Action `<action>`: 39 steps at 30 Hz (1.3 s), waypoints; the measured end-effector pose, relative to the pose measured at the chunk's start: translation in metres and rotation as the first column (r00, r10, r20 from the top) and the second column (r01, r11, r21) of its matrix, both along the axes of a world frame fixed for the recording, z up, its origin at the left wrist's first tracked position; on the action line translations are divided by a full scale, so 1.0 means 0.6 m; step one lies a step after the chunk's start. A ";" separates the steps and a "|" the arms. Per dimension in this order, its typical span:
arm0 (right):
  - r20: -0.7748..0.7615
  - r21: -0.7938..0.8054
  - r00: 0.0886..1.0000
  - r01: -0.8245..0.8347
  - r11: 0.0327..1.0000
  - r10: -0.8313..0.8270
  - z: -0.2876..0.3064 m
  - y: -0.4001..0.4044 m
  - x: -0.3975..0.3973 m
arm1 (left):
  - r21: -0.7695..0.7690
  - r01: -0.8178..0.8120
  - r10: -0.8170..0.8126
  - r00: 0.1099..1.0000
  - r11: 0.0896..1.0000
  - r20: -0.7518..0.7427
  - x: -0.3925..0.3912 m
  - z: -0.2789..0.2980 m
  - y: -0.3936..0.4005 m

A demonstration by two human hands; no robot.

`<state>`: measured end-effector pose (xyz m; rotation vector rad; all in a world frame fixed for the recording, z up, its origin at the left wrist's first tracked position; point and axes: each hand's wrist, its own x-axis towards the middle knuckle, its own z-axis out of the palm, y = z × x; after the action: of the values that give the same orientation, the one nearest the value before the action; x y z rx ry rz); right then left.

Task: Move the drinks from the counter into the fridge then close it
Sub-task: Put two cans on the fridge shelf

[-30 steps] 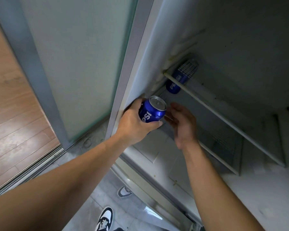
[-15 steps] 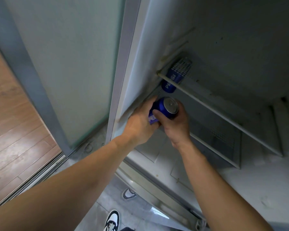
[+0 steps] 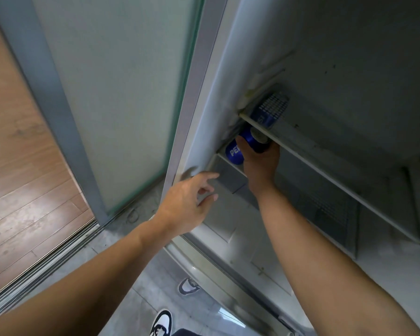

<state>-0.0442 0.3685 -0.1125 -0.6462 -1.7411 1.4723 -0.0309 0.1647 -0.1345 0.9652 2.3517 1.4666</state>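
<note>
My right hand [image 3: 258,166] grips a blue Pepsi can [image 3: 234,152] and holds it tilted, silver top up and to the right, at the left wall of the open fridge [image 3: 349,57]. The can sits between the upper shelf [image 3: 325,172] and the front edge of the lower shelf [image 3: 229,163]. A second blue Pepsi can [image 3: 269,110] stands on the upper shelf at its left end. My left hand [image 3: 189,200] hovers in front of the fridge's left edge, fingers spread and holding nothing, well clear of the can.
A frosted glass sliding door [image 3: 119,93] in a grey frame stands just left of the fridge, with wood floor [image 3: 22,154] beyond it. Below me are grey tiles and my shoes [image 3: 160,321]. The lower front of the fridge [image 3: 228,299] juts toward me.
The can passed from my left hand to my right hand. My right hand carried it deeper in, under the upper shelf. My left hand let go and drew back, now open.
</note>
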 end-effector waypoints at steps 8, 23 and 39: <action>0.100 0.082 0.994 0.043 0.996 -0.051 -0.008 0.026 -0.051 | 0.012 -0.018 0.019 0.999 1.000 -0.026 0.003 0.007 -0.009; 0.198 0.133 0.965 0.149 0.980 -0.174 -0.025 0.013 -0.034 | -0.002 -0.049 0.049 0.998 0.999 -0.041 0.022 -0.007 -0.058; 0.235 0.013 0.963 0.136 0.991 -0.135 0.001 -0.013 0.006 | 0.007 -0.004 0.004 1.000 1.000 -0.002 0.067 -0.019 -0.111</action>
<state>-0.0405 0.3608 -0.1119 -0.9561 -1.8311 1.3479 0.0096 0.0980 -0.1456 0.9645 2.3524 1.4774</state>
